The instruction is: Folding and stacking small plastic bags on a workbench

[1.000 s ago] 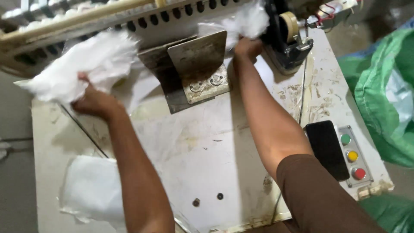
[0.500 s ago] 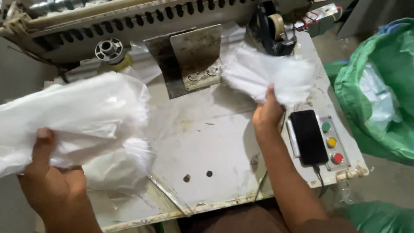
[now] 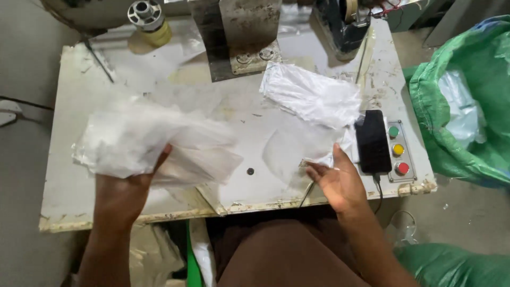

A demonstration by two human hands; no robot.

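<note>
Since the earlier frame, the right hand (image 3: 340,183) has let go of its white plastic bundle (image 3: 313,98) and dropped to the worktop (image 3: 69,165) front edge, fingers (image 3: 319,171) loosely spread, holding nothing. Left hand (image 3: 125,186) fingers clutch a crumpled stack of clear bags (image 3: 154,141) above the near-left worktop. Just right lies a black phone (image 3: 373,141) beside three coloured buttons (image 3: 398,150); a green sack (image 3: 462,106) stands beyond.

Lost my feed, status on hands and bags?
Left hand gripping bag bundle. Right hand open, fingertips at the edge of second bundle on table. Phone right beside right hand.
</note>
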